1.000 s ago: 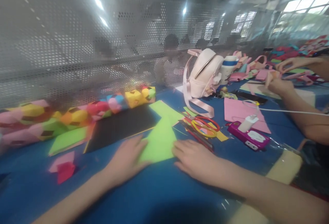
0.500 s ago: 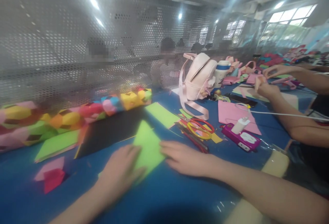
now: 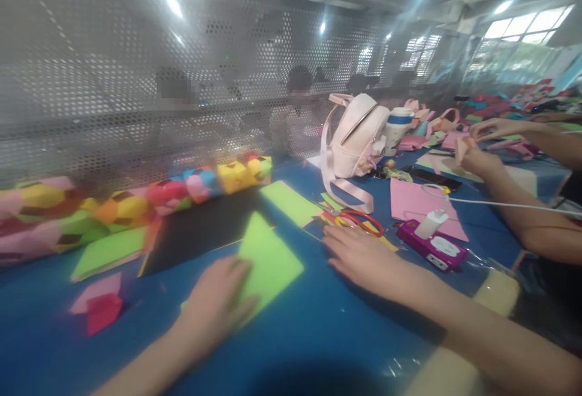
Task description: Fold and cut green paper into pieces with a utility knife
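A bright green sheet of paper (image 3: 273, 268), folded to a pointed shape, lies on the blue tabletop before me. My left hand (image 3: 220, 293) rests on its left edge, fingers and thumb holding it against the table. To the right of the paper, apart from it, my right hand (image 3: 359, 253) reaches forward with fingers stretched out over the near side of a pair of scissors with red handles (image 3: 375, 224). The hand partly hides the scissors and other tools there, and no grip on them shows.
Colourful folded-paper pieces (image 3: 122, 211) line the back left, beside black paper (image 3: 195, 232) and a green stack (image 3: 111, 250). A pink-and-red paper piece (image 3: 103, 313) lies left. To the right are a backpack (image 3: 357, 135), pink paper (image 3: 427, 205), a purple power strip (image 3: 431, 244) and another person's hands (image 3: 477, 156).
My right hand has left the green paper's right corner and moved right, over the scissors. My left hand stays on the paper. The view has shifted slightly.
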Demonstrator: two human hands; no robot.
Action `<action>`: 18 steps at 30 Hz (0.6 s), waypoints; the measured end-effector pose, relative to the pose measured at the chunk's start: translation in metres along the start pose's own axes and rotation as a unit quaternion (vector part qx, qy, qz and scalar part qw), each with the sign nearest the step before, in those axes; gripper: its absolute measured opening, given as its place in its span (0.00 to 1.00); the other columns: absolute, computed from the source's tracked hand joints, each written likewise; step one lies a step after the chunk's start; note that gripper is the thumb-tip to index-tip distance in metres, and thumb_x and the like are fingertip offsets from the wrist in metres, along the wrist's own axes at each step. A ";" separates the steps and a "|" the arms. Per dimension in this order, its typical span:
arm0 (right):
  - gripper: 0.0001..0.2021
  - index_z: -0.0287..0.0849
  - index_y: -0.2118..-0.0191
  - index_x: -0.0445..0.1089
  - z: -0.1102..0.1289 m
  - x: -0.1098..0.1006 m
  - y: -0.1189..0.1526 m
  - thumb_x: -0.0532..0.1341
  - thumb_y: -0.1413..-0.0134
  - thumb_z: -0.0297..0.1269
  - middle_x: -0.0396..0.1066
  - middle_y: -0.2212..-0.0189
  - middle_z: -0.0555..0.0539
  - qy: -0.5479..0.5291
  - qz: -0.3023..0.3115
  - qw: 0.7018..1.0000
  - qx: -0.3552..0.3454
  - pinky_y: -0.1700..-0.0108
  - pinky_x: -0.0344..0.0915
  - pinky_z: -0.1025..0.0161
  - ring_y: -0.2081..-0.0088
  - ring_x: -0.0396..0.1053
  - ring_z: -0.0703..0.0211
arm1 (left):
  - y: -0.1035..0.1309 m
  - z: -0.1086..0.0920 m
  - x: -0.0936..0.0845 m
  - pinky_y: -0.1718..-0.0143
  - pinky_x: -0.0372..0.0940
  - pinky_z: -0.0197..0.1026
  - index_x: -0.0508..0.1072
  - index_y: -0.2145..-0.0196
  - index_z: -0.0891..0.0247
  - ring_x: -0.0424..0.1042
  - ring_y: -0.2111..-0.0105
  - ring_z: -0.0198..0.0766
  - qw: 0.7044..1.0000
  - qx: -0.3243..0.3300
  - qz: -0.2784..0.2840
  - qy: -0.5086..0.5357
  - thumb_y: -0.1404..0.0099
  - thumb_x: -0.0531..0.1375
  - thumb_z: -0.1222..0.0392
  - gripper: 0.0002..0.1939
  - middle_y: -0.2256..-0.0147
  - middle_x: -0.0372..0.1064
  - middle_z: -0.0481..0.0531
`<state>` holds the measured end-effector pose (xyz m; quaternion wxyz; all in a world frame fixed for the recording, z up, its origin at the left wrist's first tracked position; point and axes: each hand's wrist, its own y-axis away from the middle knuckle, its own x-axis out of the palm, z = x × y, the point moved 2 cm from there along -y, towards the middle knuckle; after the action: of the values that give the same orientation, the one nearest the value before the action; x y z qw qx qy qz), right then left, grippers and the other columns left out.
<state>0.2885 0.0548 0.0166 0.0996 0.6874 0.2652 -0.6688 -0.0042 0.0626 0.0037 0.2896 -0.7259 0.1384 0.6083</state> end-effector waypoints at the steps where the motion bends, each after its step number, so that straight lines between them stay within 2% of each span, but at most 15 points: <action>1: 0.16 0.33 0.49 0.71 -0.005 0.005 0.003 0.57 0.40 0.31 0.67 0.44 0.30 0.021 0.011 1.000 0.008 0.45 0.67 0.41 0.46 0.69 0.38 | 0.000 -0.001 0.000 0.53 0.68 0.51 0.71 0.50 0.61 0.71 0.53 0.51 1.000 0.000 0.001 0.001 0.35 0.57 0.52 0.19 0.51 0.71 0.60; 3: 0.16 0.34 0.48 0.70 -0.012 0.015 0.009 0.55 0.40 0.28 0.66 0.43 0.30 0.031 0.016 0.999 0.010 0.46 0.67 0.41 0.47 0.70 0.40 | -0.001 -0.001 -0.001 0.54 0.68 0.51 0.71 0.50 0.61 0.71 0.53 0.51 1.000 0.002 0.000 -0.002 0.35 0.56 0.52 0.18 0.51 0.71 0.60; 7: 0.19 0.34 0.46 0.69 -0.016 0.022 0.015 0.51 0.40 0.25 0.64 0.41 0.31 0.016 -0.025 0.999 0.017 0.45 0.67 0.43 0.43 0.67 0.42 | -0.001 0.001 0.001 0.55 0.68 0.51 0.72 0.51 0.61 0.71 0.54 0.51 1.000 0.008 -0.016 -0.006 0.36 0.57 0.51 0.19 0.52 0.72 0.60; 11: 0.18 0.32 0.45 0.68 -0.018 0.019 0.015 0.53 0.40 0.27 0.69 0.46 0.32 0.047 -0.011 0.998 0.051 0.46 0.68 0.42 0.44 0.67 0.40 | -0.001 0.002 0.004 0.55 0.68 0.50 0.72 0.51 0.62 0.71 0.55 0.50 0.999 0.025 -0.032 -0.012 0.35 0.57 0.51 0.18 0.53 0.71 0.60; 18: 0.14 0.36 0.54 0.73 -0.019 0.011 0.008 0.52 0.40 0.25 0.76 0.56 0.37 0.062 -0.020 0.996 0.064 0.50 0.69 0.47 0.52 0.72 0.44 | 0.000 0.002 0.003 0.56 0.69 0.50 0.70 0.49 0.61 0.72 0.55 0.50 0.998 0.042 -0.052 -0.013 0.35 0.57 0.51 0.19 0.53 0.71 0.60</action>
<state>0.3083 0.0604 0.0056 0.0252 0.7270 0.2418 -0.6421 -0.0054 0.0645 0.0010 0.3524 -0.7114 0.1223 0.5956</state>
